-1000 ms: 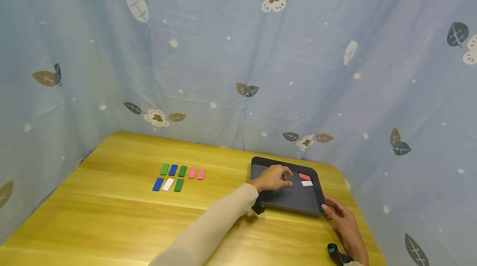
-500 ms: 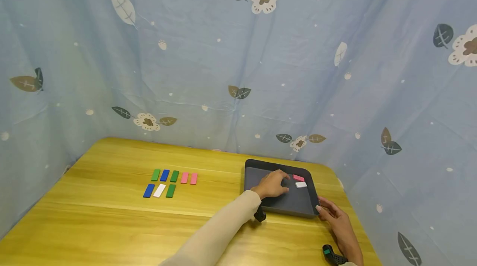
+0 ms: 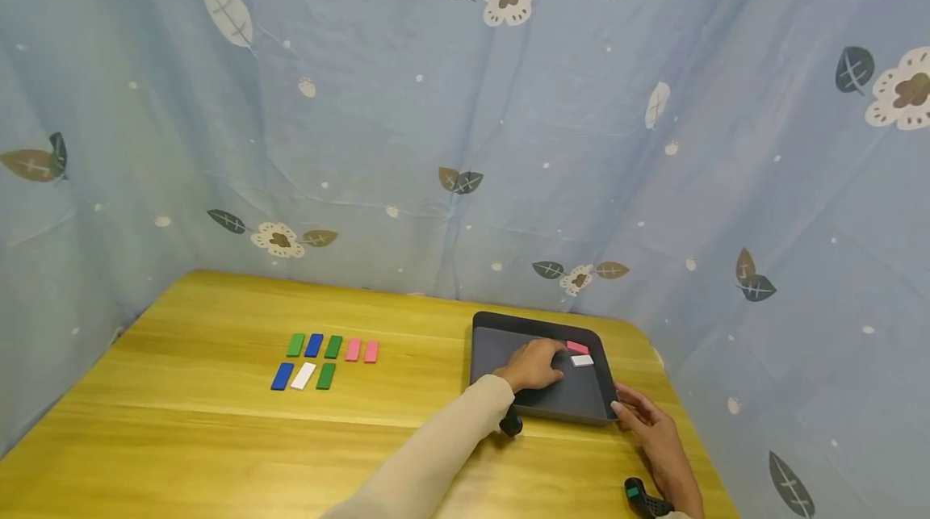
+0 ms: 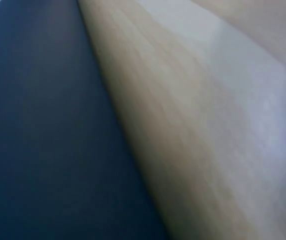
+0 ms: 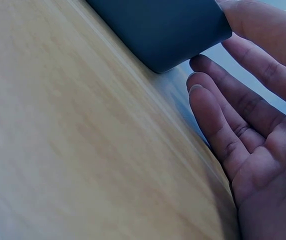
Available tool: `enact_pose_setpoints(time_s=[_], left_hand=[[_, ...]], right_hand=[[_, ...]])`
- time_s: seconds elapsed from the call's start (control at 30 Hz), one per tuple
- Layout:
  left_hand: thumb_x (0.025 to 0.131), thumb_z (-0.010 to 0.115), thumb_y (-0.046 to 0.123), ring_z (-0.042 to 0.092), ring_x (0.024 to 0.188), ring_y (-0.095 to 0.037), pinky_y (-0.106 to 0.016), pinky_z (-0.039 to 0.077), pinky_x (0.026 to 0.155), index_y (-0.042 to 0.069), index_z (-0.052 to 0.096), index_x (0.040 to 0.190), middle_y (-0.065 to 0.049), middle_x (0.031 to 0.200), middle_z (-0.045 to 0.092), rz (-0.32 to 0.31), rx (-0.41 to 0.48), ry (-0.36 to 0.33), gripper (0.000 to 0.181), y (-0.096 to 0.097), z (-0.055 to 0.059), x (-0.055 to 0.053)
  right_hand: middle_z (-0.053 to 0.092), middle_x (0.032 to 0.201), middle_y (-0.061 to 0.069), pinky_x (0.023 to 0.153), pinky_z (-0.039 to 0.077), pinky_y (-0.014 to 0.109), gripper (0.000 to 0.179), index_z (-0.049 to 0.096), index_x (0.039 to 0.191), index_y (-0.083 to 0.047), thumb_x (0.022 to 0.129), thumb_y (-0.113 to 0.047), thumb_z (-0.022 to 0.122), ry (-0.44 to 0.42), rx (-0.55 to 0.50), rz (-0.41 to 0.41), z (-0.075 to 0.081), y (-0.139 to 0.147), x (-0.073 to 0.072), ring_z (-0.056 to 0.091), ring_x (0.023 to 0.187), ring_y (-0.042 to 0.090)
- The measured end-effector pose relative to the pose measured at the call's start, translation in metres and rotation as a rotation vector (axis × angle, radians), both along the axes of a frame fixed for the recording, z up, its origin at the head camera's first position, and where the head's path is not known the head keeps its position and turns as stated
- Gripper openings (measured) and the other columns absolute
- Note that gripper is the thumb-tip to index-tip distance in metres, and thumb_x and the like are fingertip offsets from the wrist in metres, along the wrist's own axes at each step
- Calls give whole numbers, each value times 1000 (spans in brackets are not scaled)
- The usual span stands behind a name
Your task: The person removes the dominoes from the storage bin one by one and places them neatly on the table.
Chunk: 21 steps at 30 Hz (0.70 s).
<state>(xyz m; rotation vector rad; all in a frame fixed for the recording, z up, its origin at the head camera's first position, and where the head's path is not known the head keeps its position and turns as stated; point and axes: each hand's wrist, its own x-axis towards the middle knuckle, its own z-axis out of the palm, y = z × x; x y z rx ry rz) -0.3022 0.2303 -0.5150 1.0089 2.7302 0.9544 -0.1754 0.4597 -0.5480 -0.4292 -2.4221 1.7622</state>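
Note:
In the head view, a dark grey tray (image 3: 541, 412) stands at the right side of the yellow wooden table. Inside it, near the back right, lie a pink tile (image 3: 577, 348) and a white tile (image 3: 582, 361). My left hand (image 3: 533, 366) reaches over the tray, its thumb and index finger apart, with the index fingertip right by the pink tile. Its other fingers are partly hidden. My right hand (image 3: 654, 430) holds the tray's near right corner; in the right wrist view the thumb lies on the tray wall (image 5: 168, 35), with the other fingers loosely bent beside it.
Left of the tray, several tiles lie on the table in two rows: a back row with a light green tile (image 3: 295, 345) and two pink ones, and a front row with a white tile (image 3: 303, 376). A patterned blue curtain (image 3: 349, 140) surrounds the table (image 3: 218, 438).
The head view has turned, so everything sits further left in it. My left hand has come slightly nearer the pink tile, thumb and index finger wider apart. The right hand stays at the tray corner.

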Motion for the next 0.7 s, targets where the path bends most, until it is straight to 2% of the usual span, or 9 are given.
enact_pose_setpoints(time_s=[0.2, 0.37, 0.57, 0.7], left_hand=[[94, 77, 18, 62, 124, -16, -34, 51, 98, 16, 66, 138, 2, 135, 66, -19, 6, 4, 45, 6, -1, -3], [94, 77, 18, 63, 120, -15, -33, 52, 94, 16, 67, 138, 3, 133, 68, -38, -12, 17, 45, 14, 2, -4], [91, 79, 17, 66, 99, -13, -32, 52, 80, 17, 69, 134, 4, 119, 72, -4, -19, 31, 44, 23, 4, -3], [90, 79, 16, 63, 85, -11, -31, 50, 72, 16, 72, 127, 5, 106, 72, -10, -3, 26, 37, 31, 1, -2]], right_hand=[[58, 135, 10, 83, 55, 28, 61, 55, 149, -15, 96, -39, 74, -6, 2, -16, 0, 0, -3, 64, 101, 16], [58, 138, 11, 84, 55, 28, 60, 56, 148, -15, 96, -38, 75, -2, -10, -13, 2, -1, -3, 64, 103, 15], [57, 139, 14, 84, 55, 29, 58, 56, 148, -14, 97, -34, 74, 37, -7, 30, 3, 0, -3, 64, 105, 15], [58, 137, 16, 82, 55, 30, 57, 57, 147, -11, 97, -32, 74, 52, -22, 20, 0, 0, 0, 65, 102, 16]])
